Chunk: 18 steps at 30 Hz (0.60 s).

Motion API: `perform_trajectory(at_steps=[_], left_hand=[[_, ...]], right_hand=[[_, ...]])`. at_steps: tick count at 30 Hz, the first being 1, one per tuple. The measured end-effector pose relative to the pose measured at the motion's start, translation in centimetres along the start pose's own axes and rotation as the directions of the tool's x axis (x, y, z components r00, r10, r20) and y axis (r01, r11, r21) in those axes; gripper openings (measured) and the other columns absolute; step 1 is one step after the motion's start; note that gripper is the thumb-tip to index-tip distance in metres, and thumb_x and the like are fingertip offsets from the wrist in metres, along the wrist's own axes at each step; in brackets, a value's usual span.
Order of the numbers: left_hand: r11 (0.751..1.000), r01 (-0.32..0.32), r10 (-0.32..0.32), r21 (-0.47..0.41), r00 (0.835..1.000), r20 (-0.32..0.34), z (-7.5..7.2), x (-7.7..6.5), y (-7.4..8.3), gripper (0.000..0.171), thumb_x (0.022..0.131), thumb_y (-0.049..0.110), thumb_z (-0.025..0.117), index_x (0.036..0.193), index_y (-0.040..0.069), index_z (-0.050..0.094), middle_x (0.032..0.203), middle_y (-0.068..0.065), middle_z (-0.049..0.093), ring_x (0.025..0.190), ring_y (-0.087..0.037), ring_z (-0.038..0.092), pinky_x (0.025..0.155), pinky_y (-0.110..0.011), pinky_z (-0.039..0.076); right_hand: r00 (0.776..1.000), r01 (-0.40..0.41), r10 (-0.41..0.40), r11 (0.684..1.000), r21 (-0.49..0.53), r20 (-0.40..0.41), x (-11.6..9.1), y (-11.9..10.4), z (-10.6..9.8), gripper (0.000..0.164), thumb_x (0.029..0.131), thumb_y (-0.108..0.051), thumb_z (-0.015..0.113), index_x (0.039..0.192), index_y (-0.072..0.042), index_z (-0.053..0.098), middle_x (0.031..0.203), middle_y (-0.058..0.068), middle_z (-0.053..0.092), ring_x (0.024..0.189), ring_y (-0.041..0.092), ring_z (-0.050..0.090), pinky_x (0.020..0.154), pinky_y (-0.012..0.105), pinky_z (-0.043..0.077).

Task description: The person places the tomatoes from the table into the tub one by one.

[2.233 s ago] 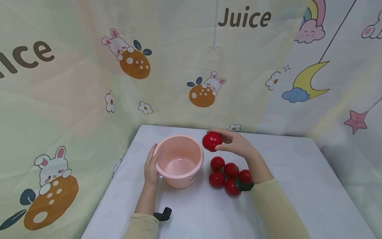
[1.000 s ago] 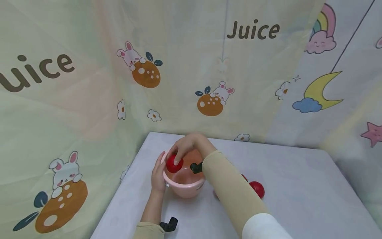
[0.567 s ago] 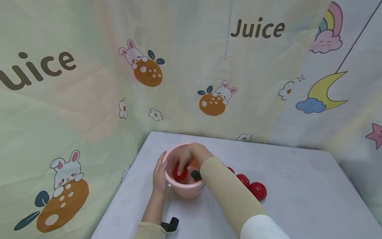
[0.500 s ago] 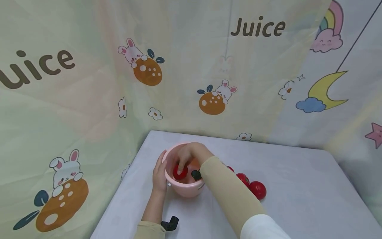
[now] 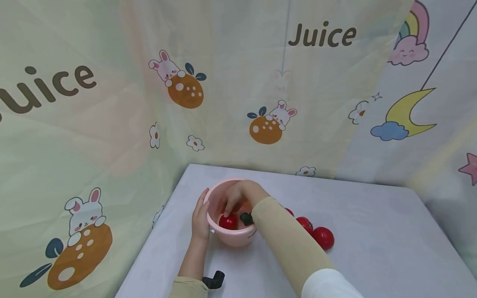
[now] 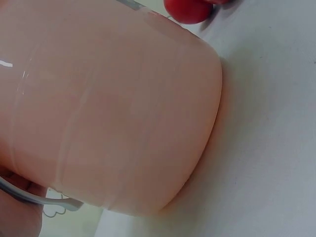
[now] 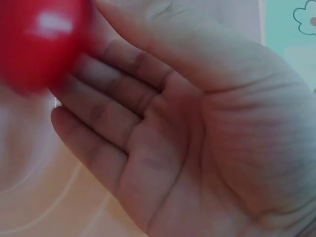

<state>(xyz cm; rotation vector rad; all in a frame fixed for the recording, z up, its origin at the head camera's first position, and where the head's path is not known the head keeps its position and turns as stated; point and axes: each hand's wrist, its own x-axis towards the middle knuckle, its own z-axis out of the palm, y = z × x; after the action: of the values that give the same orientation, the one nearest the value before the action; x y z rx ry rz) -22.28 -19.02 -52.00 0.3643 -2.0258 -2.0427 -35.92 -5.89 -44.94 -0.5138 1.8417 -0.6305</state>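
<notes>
A pink plastic bucket stands upright on the table. My left hand lies along its left side, fingers fairly straight against the outer wall. In the left wrist view the bucket's wall fills most of the picture, a grey handle beside the hand. Inside the bucket, toward its near left, is a red tomato. My right hand reaches in over the rim, thumb tip at the tomato's top. The right wrist view shows its fingers extended and spread from the palm, with the blurred tomato by the fingertips.
More red tomatoes lie on the white table right of the bucket, partly hidden by the right sleeve. Black wrist mounts stick out at both wrists. A printed cloth hangs behind the table.
My right hand has carried the tomato leftward from beside the bucket and down into it. In the last half second its fingers have loosened from the tomato. The left hand stays at the bucket.
</notes>
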Motion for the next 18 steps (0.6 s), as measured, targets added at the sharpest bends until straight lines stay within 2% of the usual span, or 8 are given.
perform_trajectory(at_steps=[5,9,13,16,18], left_hand=[[1.0,-0.016,0.016,-0.006,1.0,0.002,0.0,0.1,0.0,0.038,0.102,0.044,0.041,0.139,0.052,0.044,0.151,0.021,0.043,0.146,-0.013,0.034,0.116,-0.05,0.035],[1.0,-0.022,0.022,-0.008,1.0,0.007,0.0,0.2,0.0,0.038,0.104,0.04,0.038,0.14,0.05,0.045,0.152,0.018,0.043,0.147,-0.015,0.033,0.118,-0.053,0.032],[1.0,-0.016,0.016,0.007,1.0,-0.003,0.0,0.2,0.2,0.039,0.104,0.039,0.037,0.142,0.047,0.045,0.153,0.015,0.042,0.148,-0.018,0.033,0.117,-0.055,0.032],[1.0,0.001,-0.001,0.01,1.0,-0.005,0.1,0.1,0.4,0.04,0.104,0.04,0.038,0.142,0.047,0.045,0.154,0.016,0.042,0.148,-0.017,0.033,0.117,-0.054,0.033],[1.0,0.004,-0.004,0.007,1.0,-0.002,0.0,0.1,0.4,0.04,0.104,0.039,0.038,0.142,0.047,0.045,0.154,0.016,0.041,0.147,-0.018,0.034,0.116,-0.053,0.034]], right_hand=[[0.999,0.04,-0.04,0.999,-0.009,0.009,-0.3,0.1,0.1,0.041,0.077,-0.018,0.084,0.117,-0.015,0.072,0.116,0.008,0.067,0.114,0.035,0.062,0.096,0.049,0.055],[0.998,0.054,-0.054,0.998,0.021,0.01,-0.9,-0.2,-0.2,0.041,0.079,-0.019,0.082,0.119,-0.016,0.071,0.119,0.006,0.066,0.119,0.035,0.057,0.1,0.052,0.052],[0.986,0.165,-0.165,0.979,-0.118,0.003,-1.8,-0.7,-0.8,0.039,0.086,-0.025,0.076,0.123,-0.019,0.069,0.121,-0.002,0.064,0.121,0.026,0.053,0.104,0.05,0.05],[0.97,0.228,-0.242,0.935,-0.27,-0.02,-2.6,-0.8,-1.5,0.037,0.091,-0.033,0.069,0.127,-0.023,0.067,0.123,-0.008,0.062,0.123,0.019,0.053,0.106,0.047,0.049],[0.962,0.239,-0.27,0.914,-0.328,-0.05,-3.2,-0.7,-1.8,0.038,0.091,-0.038,0.068,0.128,-0.027,0.067,0.125,-0.012,0.061,0.124,0.016,0.05,0.106,0.045,0.048]])
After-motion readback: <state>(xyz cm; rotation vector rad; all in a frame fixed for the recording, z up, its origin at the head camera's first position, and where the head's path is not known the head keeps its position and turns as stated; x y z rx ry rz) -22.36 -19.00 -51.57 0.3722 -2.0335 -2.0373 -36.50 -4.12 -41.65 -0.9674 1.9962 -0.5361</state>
